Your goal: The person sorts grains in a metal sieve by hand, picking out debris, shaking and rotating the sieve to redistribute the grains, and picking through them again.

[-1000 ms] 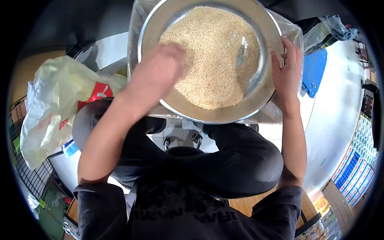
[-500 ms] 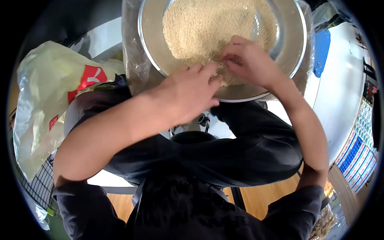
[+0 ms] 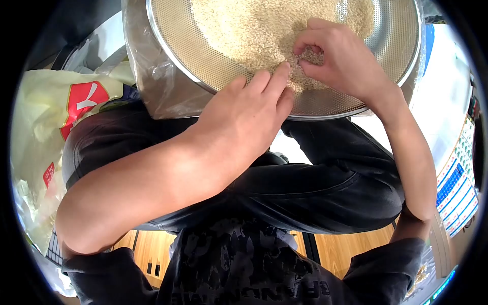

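Note:
A wide metal sieve point(image 3: 399, 43) with a perforated wall holds a bed of pale tan grains point(image 3: 244, 30). My left hand point(image 3: 249, 104) reaches over the near rim, its fingers stretched out and the fingertips at the near edge of the grains. Just to its right, my right hand point(image 3: 343, 61) is above the grains with thumb and index finger curled towards each other in a pinch. Whatever may be between those fingertips is too small to make out. The sieve rests over a container lined with clear plastic point(image 3: 162, 84), close to my knees.
A pale yellow plastic bag point(image 3: 38, 122) with a red logo stands at the left, beside my leg. To the right is a white surface point(image 3: 450, 86), with blue-and-white printed packaging point(image 3: 455, 190) further down. Wooden flooring point(image 3: 351, 249) shows below my legs.
The view has shifted, so the sieve appears larger and higher. My right hand has moved up and away from my left hand, opening a gap between them; my left hand stays at the near rim.

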Demonstrator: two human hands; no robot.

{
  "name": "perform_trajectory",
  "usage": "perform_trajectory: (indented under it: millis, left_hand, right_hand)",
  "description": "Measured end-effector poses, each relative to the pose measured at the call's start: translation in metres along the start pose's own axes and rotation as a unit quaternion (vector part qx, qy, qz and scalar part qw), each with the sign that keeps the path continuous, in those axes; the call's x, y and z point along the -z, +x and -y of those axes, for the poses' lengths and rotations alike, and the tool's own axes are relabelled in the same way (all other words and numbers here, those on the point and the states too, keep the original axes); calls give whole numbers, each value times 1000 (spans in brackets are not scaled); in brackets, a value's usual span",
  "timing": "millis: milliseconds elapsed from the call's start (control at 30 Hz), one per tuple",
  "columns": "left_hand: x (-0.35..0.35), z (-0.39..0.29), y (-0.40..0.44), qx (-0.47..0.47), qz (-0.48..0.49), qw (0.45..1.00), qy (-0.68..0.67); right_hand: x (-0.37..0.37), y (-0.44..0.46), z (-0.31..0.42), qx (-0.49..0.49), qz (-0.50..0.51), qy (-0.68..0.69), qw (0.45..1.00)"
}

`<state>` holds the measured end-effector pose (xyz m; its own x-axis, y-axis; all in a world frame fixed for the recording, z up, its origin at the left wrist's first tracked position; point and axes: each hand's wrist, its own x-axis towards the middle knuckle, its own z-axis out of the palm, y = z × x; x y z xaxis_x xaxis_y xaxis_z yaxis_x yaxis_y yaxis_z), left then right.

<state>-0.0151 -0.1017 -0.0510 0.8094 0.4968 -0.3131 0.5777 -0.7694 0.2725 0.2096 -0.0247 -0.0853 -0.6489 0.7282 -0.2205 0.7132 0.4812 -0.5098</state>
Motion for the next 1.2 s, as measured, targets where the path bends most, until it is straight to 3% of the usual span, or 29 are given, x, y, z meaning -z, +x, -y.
perform_trajectory:
  millis: [233,300,1200]
  left_hand:
    - [9,0,2,3,27,1000,3]
    - [16,-2,4,16,95,995,-27]
    - [22,0,4,-2,104,994,-29]
  right_hand:
    - [9,3,10,-2,19,39,999]
    - [8,3,9,-1,16,39,999]
    - [12,1,18,25,-30,66,997]
